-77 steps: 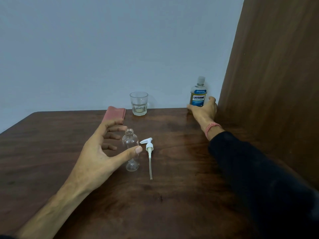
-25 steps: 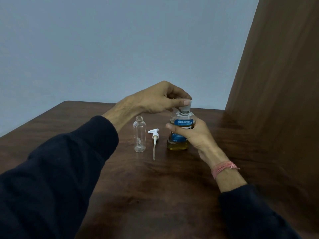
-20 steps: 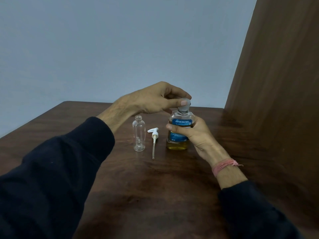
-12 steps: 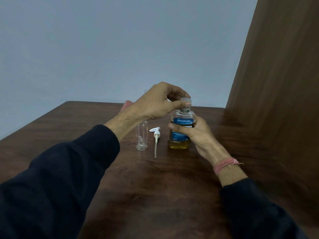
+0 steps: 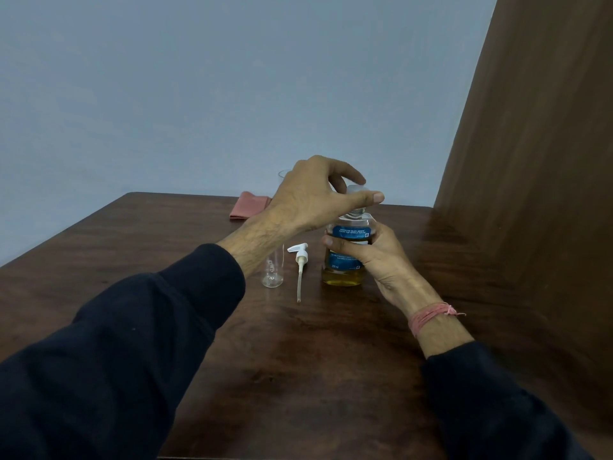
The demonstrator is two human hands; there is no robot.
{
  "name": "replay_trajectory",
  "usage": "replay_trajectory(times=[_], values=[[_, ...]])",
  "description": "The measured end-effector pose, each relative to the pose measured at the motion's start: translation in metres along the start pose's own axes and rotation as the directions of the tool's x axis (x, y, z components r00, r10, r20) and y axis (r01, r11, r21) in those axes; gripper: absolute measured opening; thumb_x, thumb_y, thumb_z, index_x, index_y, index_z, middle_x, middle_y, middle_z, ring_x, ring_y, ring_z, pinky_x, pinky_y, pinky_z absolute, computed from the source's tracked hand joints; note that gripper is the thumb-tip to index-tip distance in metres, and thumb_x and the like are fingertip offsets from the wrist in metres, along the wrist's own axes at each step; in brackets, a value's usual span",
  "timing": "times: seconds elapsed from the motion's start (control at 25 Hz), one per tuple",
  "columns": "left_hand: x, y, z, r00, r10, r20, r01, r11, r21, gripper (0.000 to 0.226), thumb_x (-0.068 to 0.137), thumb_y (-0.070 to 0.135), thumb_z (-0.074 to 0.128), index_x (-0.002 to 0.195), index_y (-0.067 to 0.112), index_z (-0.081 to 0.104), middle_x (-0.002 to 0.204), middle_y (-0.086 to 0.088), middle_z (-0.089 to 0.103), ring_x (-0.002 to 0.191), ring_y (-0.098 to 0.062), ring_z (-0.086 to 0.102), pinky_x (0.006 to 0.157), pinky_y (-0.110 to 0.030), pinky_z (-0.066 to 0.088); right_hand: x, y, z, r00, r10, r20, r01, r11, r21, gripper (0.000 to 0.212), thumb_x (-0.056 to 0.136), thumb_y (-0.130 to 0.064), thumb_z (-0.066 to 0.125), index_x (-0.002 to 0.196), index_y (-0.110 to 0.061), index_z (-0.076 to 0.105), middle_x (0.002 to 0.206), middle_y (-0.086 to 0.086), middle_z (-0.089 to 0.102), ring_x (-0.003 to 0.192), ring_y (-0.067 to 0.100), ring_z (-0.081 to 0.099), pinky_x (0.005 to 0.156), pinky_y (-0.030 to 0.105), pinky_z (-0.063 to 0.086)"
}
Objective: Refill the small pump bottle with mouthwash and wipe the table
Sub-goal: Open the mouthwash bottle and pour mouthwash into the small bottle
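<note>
The mouthwash bottle [image 5: 345, 275], clear with a blue label and amber liquid, stands upright on the wooden table [image 5: 298, 360]. My right hand [image 5: 371, 254] wraps its body from the right. Above it, my left hand [image 5: 318, 194] pinches the bottle's clear cap [image 5: 355, 189] between thumb and fingers. The small empty pump bottle [image 5: 272, 273] stands uncapped just left, its top hidden behind my left forearm. Its white pump head [image 5: 300, 257] with the long dip tube lies flat on the table between the two bottles.
A folded pink cloth [image 5: 248, 209] lies at the table's back edge. A drinking glass [image 5: 284, 175] behind my left hand shows only its rim. A brown wooden panel [image 5: 530, 161] walls off the right side. A pale wall stands behind.
Since three seconds ago my right hand has brought the mouthwash bottle from the back right to beside the pump head. My left hand has gone to its cap and turned slightly over the last second.
</note>
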State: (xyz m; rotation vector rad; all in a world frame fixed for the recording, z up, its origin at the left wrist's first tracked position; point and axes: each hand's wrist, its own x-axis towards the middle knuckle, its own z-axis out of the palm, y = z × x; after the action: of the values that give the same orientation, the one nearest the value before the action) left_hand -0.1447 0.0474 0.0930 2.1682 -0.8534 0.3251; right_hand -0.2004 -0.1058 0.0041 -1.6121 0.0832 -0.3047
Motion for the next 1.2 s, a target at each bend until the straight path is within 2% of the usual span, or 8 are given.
replay_trajectory(times=[0.12,0.32,0.48,0.6,0.72,0.84,1.0,1.2], values=[[0.002,0.001,0.004,0.998,-0.029,-0.050,0.029,0.999,-0.015,0.048,0.083,0.075,0.090,0.103,0.031,0.086,0.091,0.011,0.079,0.080,0.001,0.070,0.070,-0.022,0.050,0.000,0.000,0.001,1.000,-0.017,0.001,0.017,1.000,0.003,0.093,0.041,-0.053,0.102,0.127,-0.033,0.073,0.122,-0.011,0.082,0.128,0.015,0.069,0.110,0.043,0.054],[0.001,0.010,0.008,0.991,-0.064,-0.118,0.063,0.998,-0.012,0.058,0.079,0.079,0.091,0.101,0.028,0.074,0.082,0.014,0.068,0.075,0.001,0.062,0.062,-0.021,0.043,-0.001,-0.001,0.001,1.000,-0.004,-0.002,0.004,1.000,0.016,0.092,0.040,-0.054,0.102,0.125,-0.036,0.074,0.121,-0.014,0.082,0.124,0.010,0.069,0.098,0.035,0.053],[-0.002,0.011,0.005,0.989,-0.093,-0.119,0.088,0.995,-0.043,0.059,0.085,0.079,0.085,0.105,0.027,0.067,0.086,0.015,0.066,0.077,0.001,0.062,0.064,-0.022,0.044,0.000,0.000,0.000,1.000,-0.022,0.009,0.022,1.000,0.014,0.094,0.043,-0.053,0.104,0.130,-0.033,0.075,0.123,-0.014,0.082,0.127,0.013,0.069,0.107,0.040,0.054],[-0.012,0.006,0.004,0.987,-0.074,-0.140,0.060,0.993,-0.102,0.051,0.097,0.070,0.080,0.119,0.027,0.062,0.092,0.008,0.070,0.081,-0.003,0.067,0.068,-0.024,0.047,0.000,0.001,0.000,0.999,-0.025,0.026,0.025,1.000,0.009,0.093,0.045,-0.051,0.104,0.131,-0.031,0.074,0.125,-0.010,0.082,0.129,0.017,0.070,0.115,0.047,0.053],[-0.016,0.006,0.003,0.993,-0.005,-0.121,-0.008,0.995,-0.103,0.038,0.110,0.060,0.069,0.135,0.032,0.071,0.098,0.000,0.075,0.084,-0.007,0.070,0.078,-0.027,0.055,-0.001,0.001,0.000,1.000,-0.021,0.021,0.021,1.000,0.005,0.096,0.043,-0.052,0.103,0.132,-0.031,0.072,0.128,-0.008,0.081,0.131,0.019,0.068,0.118,0.052,0.051],[-0.012,0.011,0.002,0.994,-0.015,-0.108,0.005,0.996,-0.089,0.039,0.112,0.061,0.064,0.128,0.031,0.084,0.098,0.000,0.075,0.080,-0.005,0.064,0.077,-0.026,0.051,-0.001,0.002,-0.001,1.000,-0.017,0.020,0.017,1.000,0.002,0.093,0.042,-0.051,0.103,0.129,-0.034,0.074,0.126,-0.009,0.082,0.130,0.017,0.069,0.118,0.051,0.051],[-0.010,0.011,-0.006,0.994,-0.074,-0.086,0.061,0.987,-0.149,0.037,0.103,0.067,0.075,0.117,0.033,0.084,0.094,0.007,0.075,0.081,-0.003,0.067,0.072,-0.025,0.049,0.001,0.002,-0.003,1.000,0.001,-0.002,-0.001,1.000,0.014,0.091,0.045,-0.047,0.103,0.130,-0.033,0.074,0.127,-0.009,0.081,0.130,0.018,0.068,0.118,0.051,0.051],[-0.019,0.002,-0.023,0.992,-0.085,-0.093,0.067,0.981,-0.179,0.039,0.093,0.063,0.089,0.108,0.030,0.074,0.102,0.007,0.081,0.093,-0.009,0.077,0.081,-0.033,0.065,0.003,0.004,-0.003,1.000,0.001,-0.002,-0.002,1.000,-0.017,0.089,0.054,-0.041,0.102,0.137,-0.028,0.073,0.132,-0.006,0.079,0.133,0.020,0.067,0.120,0.052,0.049]])
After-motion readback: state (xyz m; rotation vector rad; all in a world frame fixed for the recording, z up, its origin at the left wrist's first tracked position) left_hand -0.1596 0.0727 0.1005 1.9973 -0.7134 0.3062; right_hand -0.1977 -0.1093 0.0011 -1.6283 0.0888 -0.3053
